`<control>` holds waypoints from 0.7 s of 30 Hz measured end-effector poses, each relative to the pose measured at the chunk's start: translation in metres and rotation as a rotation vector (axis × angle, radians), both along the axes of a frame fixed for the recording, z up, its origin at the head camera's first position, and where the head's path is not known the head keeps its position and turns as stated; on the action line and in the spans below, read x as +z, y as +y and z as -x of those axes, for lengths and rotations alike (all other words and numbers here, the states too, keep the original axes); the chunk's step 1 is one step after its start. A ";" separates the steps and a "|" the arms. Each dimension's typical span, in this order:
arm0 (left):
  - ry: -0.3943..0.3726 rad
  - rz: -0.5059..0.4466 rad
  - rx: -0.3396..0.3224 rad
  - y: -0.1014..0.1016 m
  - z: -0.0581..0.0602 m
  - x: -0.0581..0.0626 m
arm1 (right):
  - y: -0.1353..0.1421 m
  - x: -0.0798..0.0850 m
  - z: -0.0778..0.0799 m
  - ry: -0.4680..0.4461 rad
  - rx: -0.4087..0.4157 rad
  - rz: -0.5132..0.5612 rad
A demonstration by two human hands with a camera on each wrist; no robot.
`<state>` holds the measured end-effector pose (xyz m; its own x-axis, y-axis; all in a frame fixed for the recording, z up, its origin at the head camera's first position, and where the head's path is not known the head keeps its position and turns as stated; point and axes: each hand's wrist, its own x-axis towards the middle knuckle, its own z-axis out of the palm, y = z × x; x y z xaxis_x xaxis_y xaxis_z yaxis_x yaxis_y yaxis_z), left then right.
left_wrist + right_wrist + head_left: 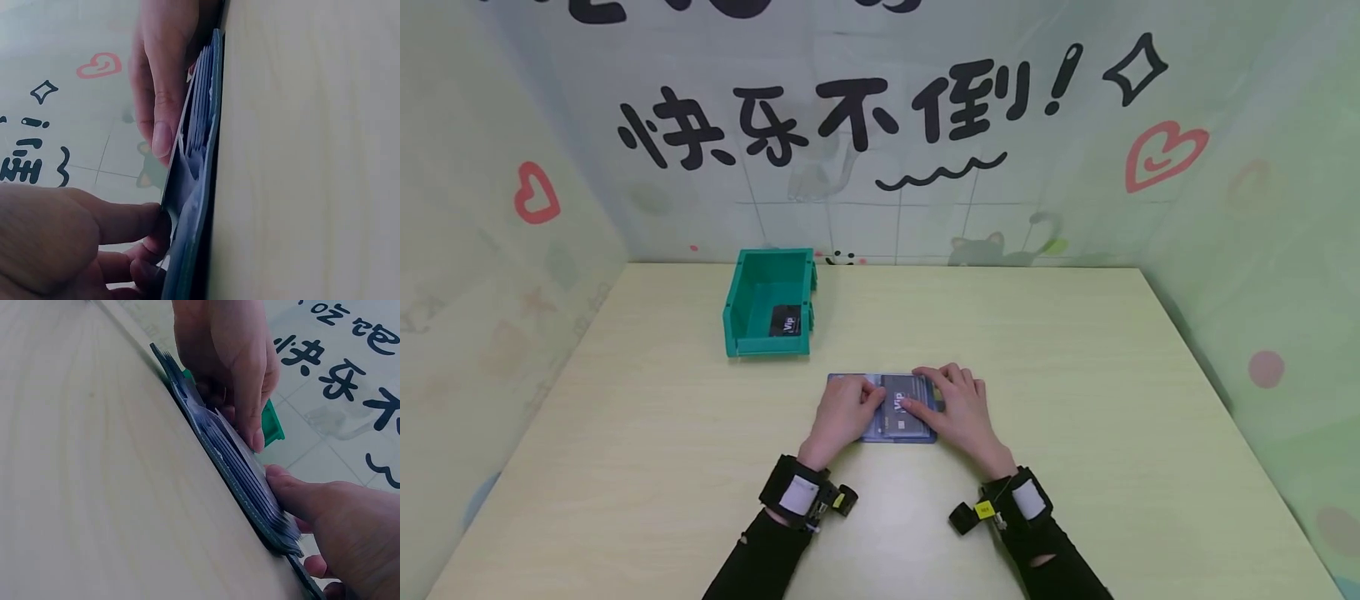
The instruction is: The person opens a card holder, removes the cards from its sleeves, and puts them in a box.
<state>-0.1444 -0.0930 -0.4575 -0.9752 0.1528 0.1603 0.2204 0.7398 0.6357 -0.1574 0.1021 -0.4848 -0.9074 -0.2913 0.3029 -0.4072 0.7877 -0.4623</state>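
A card holder (871,435) with a dark cover lies spread on the table, its clear sleeves stacked in layers. On its right page is a grey card (898,417) marked VIP. My left hand (845,410) pinches the card's left edge between thumb and forefinger, and in the left wrist view the fingers curl under that edge. My right hand (958,414) rests over the right side of the holder, its thumb (284,478) straight on the card and its other fingers by the far right edge. The left fingertips (257,440) are near the right thumb.
A green bin (767,346) stands further back on the left, with a black VIP card (786,322) inside. The pale wooden table (1112,400) meets printed cloth walls at the back and both sides. Each wrist wears a strapped camera.
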 end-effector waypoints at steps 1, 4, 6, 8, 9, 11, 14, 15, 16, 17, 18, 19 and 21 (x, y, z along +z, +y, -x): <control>0.013 0.018 0.001 0.001 0.000 -0.001 | 0.000 0.000 0.000 0.000 0.001 0.004; 0.037 0.070 0.002 0.003 0.000 -0.002 | 0.001 0.000 0.000 -0.002 0.003 0.011; 0.022 0.066 0.008 0.003 -0.001 -0.001 | 0.001 0.000 0.000 -0.005 0.004 0.014; -0.008 0.045 0.023 0.002 -0.001 0.000 | 0.001 0.000 -0.001 -0.009 0.004 0.014; -0.024 0.032 0.031 0.001 -0.002 0.001 | 0.001 0.000 -0.001 -0.010 0.004 0.014; -0.046 0.016 0.043 0.000 -0.003 0.003 | 0.001 0.000 -0.001 -0.013 0.004 0.017; -0.053 0.016 0.044 -0.001 -0.003 0.004 | 0.001 -0.001 -0.001 -0.016 0.003 0.014; -0.059 0.019 0.039 -0.001 -0.004 0.005 | 0.001 -0.001 -0.001 -0.015 0.003 0.013; -0.063 0.026 0.034 -0.001 -0.004 0.005 | 0.001 -0.002 -0.001 -0.014 0.003 0.011; -0.066 0.032 0.030 -0.001 -0.004 0.006 | 0.001 -0.002 -0.001 -0.012 0.004 0.010; -0.075 0.035 0.030 -0.001 -0.005 0.006 | 0.001 -0.002 -0.001 -0.009 0.005 0.008; -0.078 0.038 0.030 -0.001 -0.005 0.006 | 0.001 -0.002 0.000 -0.005 0.005 0.007; -0.091 0.045 0.036 0.000 -0.006 0.007 | 0.001 -0.003 0.000 0.001 0.007 0.008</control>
<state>-0.1384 -0.0931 -0.4507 -0.9904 0.1226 0.0645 0.1361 0.7743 0.6180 -0.1573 0.1034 -0.4876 -0.9048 -0.2954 0.3066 -0.4136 0.7809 -0.4682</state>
